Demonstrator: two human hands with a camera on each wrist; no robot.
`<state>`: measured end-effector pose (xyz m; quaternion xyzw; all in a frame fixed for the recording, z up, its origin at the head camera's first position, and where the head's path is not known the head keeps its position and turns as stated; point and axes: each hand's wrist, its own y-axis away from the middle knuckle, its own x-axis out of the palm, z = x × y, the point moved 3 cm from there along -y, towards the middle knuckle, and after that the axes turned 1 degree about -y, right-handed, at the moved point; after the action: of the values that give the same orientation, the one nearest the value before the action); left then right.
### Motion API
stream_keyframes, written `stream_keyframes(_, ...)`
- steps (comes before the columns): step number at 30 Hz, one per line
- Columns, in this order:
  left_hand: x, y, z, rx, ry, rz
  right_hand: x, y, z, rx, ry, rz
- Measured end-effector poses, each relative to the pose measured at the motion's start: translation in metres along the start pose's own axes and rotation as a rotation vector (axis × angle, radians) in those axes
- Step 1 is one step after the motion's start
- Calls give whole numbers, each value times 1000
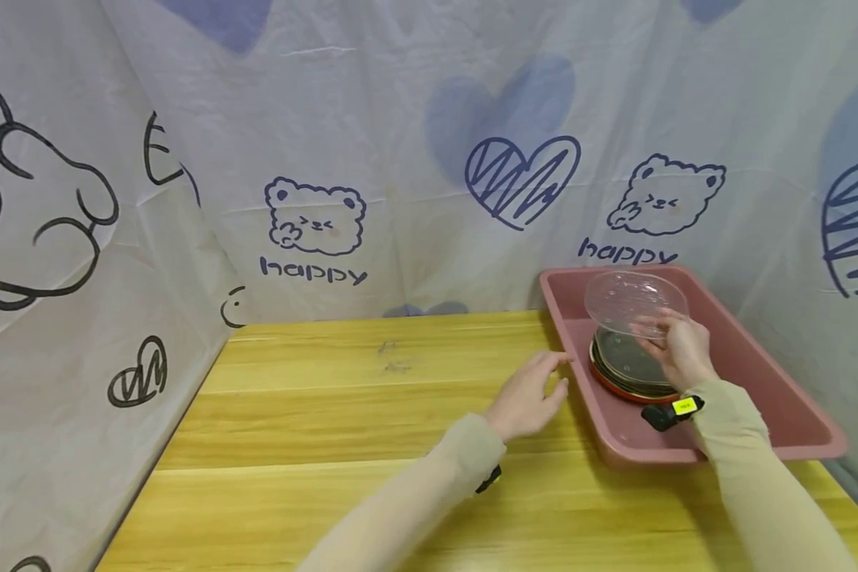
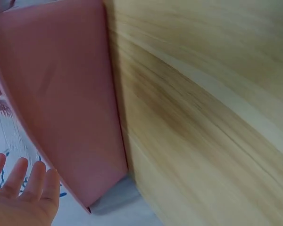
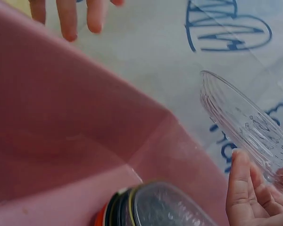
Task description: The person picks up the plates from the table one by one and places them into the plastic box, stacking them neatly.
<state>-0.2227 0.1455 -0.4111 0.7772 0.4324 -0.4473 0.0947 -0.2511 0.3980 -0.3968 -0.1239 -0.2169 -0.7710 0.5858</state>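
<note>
A clear plastic plate (image 1: 625, 298), oval in outline, is tilted above the pink tub, and my right hand (image 1: 682, 349) pinches its near edge. In the right wrist view the thumb and fingers grip the rim of the clear plate (image 3: 245, 122). Below it, inside the tub, sits a stack of plates (image 1: 625, 361) with a grey one on top and an orange-red rim at the bottom. My left hand (image 1: 532, 397) hovers by the tub's left rim, its fingers loosely bent and holding nothing. The left wrist view shows those fingers (image 2: 35, 181) spread beside the tub wall.
The pink tub (image 1: 779, 381) stands on the right of a yellow wooden table (image 1: 314, 429). A white cloth (image 1: 400, 119) printed with hearts and bears hangs behind the table and along both sides. Dark marks (image 1: 396, 367) show on the tabletop near the back.
</note>
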Motion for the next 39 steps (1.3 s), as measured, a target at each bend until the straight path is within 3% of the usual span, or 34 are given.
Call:
stream_keyframes(8, 11, -3, -10, 169, -271, 54, -19, -8, 0, -2, -2, -34)
stream_keyframes(13, 20, -4, -11, 270, -417, 83, -28, -13, 0, -51, 78, -45)
stream_keyframes(15, 23, -5, -11, 286, -444, 90, -33, -15, 0, -90, 159, -71)
stream_keyframes(19, 26, -7, -9, 272, -437, 82, -45, -20, 3, -160, 359, -126)
stream_keyframes(24, 26, -8, -7, 232, -407, 88, -57, -24, 7, -164, 538, -91)
stream_keyframes(31, 25, -10, -6, 201, -370, 107, -66, -24, 11, -115, 414, -35)
stream_keyframes(39, 24, -9, -6, 194, -362, 104, -66, -25, 5, -115, 545, -35)
